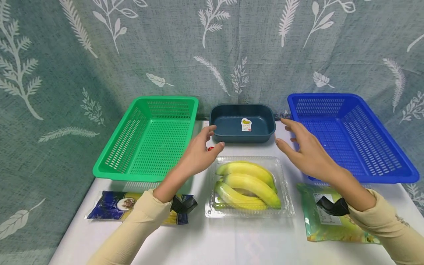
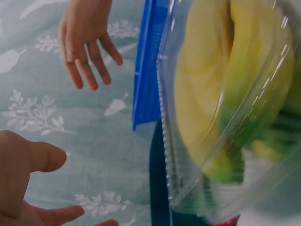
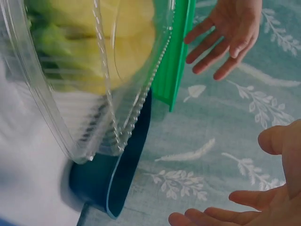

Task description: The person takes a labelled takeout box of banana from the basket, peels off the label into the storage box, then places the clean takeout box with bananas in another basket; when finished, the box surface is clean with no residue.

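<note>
A clear plastic clamshell box [image 1: 250, 214] holds several yellow bananas [image 1: 246, 184] in the middle of the white table. My left hand [image 1: 202, 151] hovers over its upper left side, fingers spread loosely and holding nothing. On the opposite side, my right hand [image 1: 306, 150] hangs in the air beside the box's upper right corner, also relaxed, with nothing in it. Both wrist views show the box with a gap between it and each hand. Behind the box stands a dark teal bin [image 1: 225, 139] with a banana sticker [image 1: 246, 124] inside it.
A green basket [image 1: 155, 147] stands at left, a blue basket [image 1: 334, 138] at right. A blue and yellow packet [image 1: 112, 204] lies below the green basket; a green bag [image 1: 326, 232] lies under the right forearm. A leaf-patterned curtain [image 1: 179, 48] hangs behind.
</note>
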The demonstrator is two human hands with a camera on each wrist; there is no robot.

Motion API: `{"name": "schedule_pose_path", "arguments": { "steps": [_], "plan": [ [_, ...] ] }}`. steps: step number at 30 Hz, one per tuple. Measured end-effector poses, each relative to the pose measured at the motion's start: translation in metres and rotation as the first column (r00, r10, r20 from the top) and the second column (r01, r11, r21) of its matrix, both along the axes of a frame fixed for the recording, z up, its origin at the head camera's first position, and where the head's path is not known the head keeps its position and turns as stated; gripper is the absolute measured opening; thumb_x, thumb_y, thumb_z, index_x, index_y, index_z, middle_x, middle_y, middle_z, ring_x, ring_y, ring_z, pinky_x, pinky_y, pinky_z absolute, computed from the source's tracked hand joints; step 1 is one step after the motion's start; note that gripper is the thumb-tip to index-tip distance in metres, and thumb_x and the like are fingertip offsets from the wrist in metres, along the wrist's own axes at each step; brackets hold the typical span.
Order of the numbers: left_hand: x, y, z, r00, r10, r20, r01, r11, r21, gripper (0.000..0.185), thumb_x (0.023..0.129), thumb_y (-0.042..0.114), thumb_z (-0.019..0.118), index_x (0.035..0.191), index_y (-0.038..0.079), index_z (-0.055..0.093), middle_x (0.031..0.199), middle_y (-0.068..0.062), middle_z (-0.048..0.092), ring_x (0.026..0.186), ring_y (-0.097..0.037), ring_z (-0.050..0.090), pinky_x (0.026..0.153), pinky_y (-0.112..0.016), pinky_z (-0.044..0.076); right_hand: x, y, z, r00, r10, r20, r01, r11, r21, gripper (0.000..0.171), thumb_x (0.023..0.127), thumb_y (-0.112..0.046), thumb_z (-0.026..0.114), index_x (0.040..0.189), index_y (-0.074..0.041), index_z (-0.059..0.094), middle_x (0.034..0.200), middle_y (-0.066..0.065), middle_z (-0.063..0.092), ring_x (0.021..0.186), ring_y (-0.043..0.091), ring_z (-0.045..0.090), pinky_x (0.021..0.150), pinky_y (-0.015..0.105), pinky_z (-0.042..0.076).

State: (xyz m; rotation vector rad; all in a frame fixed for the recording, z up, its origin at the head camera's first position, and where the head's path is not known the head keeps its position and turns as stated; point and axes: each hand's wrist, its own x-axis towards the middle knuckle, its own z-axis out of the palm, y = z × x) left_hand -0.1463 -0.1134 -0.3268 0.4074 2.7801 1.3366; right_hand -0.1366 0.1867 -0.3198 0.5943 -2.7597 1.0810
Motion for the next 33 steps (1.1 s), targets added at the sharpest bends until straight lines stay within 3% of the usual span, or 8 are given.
{"name": "schedule_pose_path", "arguments": {
  "steps": [12,19,26,33],
  "plan": [
    [0.029,-0.005,-0.019,0.999,0.016,0.03,-0.019,0.995,0.096,0.058,0.091,0.031,0.058,0.14,0.011,0.035,0.132,-0.007,0.046,0.127,-0.022,0.039,0.096,-0.045,0.042,0.024,-0.003,-0.008,0.998,-0.005,0.058,0.007,1.0,-0.025,0.063,0.096,-0.036,0.051,0.149,-0.023,0.021,0.148,0.011,0.027,0.119,0.042,0.042,0.083,0.059,0.043],
    [0.037,-0.01,-0.026,0.999,0.024,0.043,-0.029,0.993,0.115,0.057,0.091,0.028,0.06,0.139,0.008,0.036,0.133,-0.007,0.047,0.129,-0.028,0.038,0.097,-0.048,0.04,0.032,0.0,-0.016,0.995,-0.004,0.097,0.008,0.999,-0.045,0.063,0.097,-0.036,0.049,0.149,-0.022,0.018,0.15,0.009,0.023,0.121,0.044,0.039,0.083,0.061,0.043],
    [0.044,-0.013,-0.035,0.996,0.04,0.083,-0.05,0.992,0.116,0.058,0.09,0.031,0.061,0.139,0.015,0.037,0.141,-0.01,0.04,0.128,-0.028,0.038,0.098,-0.046,0.04,0.042,-0.002,-0.027,0.994,-0.001,0.111,0.007,0.999,-0.051,0.063,0.097,-0.034,0.05,0.149,-0.02,0.018,0.151,0.009,0.02,0.122,0.046,0.038,0.08,0.06,0.046],
    [0.052,-0.013,-0.047,0.987,0.062,0.151,-0.083,0.987,0.14,0.065,0.088,0.027,0.064,0.143,0.011,0.032,0.139,-0.018,0.04,0.122,-0.036,0.044,0.093,-0.046,0.044,0.052,-0.007,-0.044,0.991,0.003,0.137,-0.002,1.0,-0.009,0.066,0.096,-0.036,0.05,0.149,-0.014,0.017,0.151,0.013,0.018,0.124,0.043,0.036,0.088,0.058,0.043]
  ]
}}
